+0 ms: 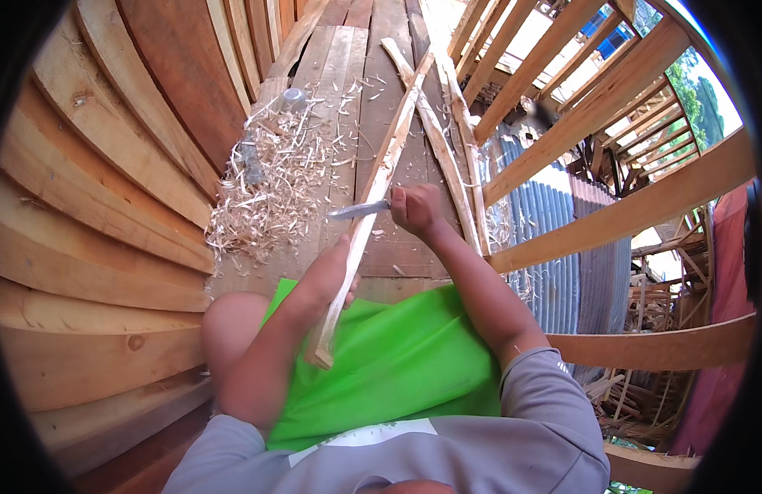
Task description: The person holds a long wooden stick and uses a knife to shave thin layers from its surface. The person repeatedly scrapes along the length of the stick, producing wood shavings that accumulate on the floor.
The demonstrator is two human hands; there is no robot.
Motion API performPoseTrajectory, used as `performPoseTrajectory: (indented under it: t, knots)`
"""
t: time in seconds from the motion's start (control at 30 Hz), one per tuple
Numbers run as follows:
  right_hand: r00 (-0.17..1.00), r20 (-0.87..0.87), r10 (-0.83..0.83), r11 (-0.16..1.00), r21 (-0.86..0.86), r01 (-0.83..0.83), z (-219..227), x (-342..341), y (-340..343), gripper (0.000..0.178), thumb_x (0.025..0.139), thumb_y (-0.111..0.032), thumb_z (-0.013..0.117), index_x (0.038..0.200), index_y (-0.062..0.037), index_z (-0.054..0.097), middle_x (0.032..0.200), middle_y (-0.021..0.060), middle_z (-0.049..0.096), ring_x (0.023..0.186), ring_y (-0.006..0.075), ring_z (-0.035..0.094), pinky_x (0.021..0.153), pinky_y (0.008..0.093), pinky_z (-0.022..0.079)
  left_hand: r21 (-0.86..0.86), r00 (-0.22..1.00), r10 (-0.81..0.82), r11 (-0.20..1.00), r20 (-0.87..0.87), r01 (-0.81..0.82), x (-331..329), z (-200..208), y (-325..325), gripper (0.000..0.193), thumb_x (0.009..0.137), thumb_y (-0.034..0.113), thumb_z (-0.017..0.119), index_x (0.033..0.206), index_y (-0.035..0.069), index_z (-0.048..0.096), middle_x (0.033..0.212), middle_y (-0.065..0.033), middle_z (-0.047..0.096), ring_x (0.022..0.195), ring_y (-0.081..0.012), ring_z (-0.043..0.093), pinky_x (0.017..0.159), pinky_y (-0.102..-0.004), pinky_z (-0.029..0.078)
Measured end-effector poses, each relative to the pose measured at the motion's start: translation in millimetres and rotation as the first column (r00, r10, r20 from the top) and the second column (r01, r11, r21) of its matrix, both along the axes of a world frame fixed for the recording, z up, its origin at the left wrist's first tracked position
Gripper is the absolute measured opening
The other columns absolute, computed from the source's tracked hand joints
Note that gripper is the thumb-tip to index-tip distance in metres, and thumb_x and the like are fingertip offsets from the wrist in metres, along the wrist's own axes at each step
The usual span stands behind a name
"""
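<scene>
A long, pale wooden stick [389,156] slants from over my lap up toward the far floor, its surface partly shaved. My left hand [331,272] is closed around its nearer part. In my right hand [417,209], fingers wrapped round the handle, is a knife [358,211]. Its blade points left and lies across the stick, beyond my left hand. The knife's handle is mostly hidden in my fist. Green cloth [397,354] covers my lap below the stick's near end.
Curled wood shavings [274,181] are heaped on the plank floor [340,66] at left, beside a clear container [292,100]. More rough sticks [439,140] lie at right. A board wall [109,239] stands left; a slatted wooden railing [620,202] runs along the right, above corrugated metal sheets [554,239].
</scene>
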State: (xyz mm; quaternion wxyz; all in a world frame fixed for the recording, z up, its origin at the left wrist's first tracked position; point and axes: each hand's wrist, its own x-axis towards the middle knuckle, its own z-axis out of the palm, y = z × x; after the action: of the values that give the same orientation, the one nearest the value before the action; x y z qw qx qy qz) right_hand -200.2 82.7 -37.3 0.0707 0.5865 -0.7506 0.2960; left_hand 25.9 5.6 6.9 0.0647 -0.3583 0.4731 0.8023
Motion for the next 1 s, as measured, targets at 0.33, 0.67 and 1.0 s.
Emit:
performPoseTrajectory:
  t: [0.33,0.67,1.0]
  knots:
    - [0.895,0.108,-0.432,0.900,0.109,0.422,1,-27,-2,0.059,0.097,-0.035,0.033,0.063,0.0021,0.064,0.062,0.0261,0.059,0.062,0.0465,0.058,0.061,0.0537,0.047,0.030,0.999,0.041,0.999,0.026,-0.042,-9,4,19,0.047,0.100,0.052,0.026,0.093,0.012,0.049,0.056,0.0010,0.040,0.039,-0.0102,0.036,0.037,-0.0238,0.031]
    - [0.854,0.140,-0.500,0.861,0.186,0.473,4,-34,1,0.058,0.097,-0.037,0.033,0.069,0.0037,0.064,0.074,0.0288,0.061,0.074,0.0485,0.060,0.075,0.0545,0.047,-0.007,0.999,0.018,1.000,0.031,-0.018,-9,0,14,0.044,0.101,0.049,0.028,0.094,0.011,0.048,0.056,0.0004,0.042,0.039,-0.0100,0.038,0.037,-0.0239,0.033]
    - [0.739,0.275,-0.615,0.747,0.503,0.434,34,-23,2,0.065,0.097,-0.046,0.028,0.079,0.0012,0.069,0.084,0.0254,0.066,0.087,0.0434,0.062,0.083,0.0505,0.046,-0.003,0.999,0.032,0.999,0.025,-0.032,-11,7,10,0.042,0.102,0.047,0.028,0.093,0.012,0.049,0.055,0.0001,0.042,0.039,-0.0099,0.039,0.036,-0.0238,0.032]
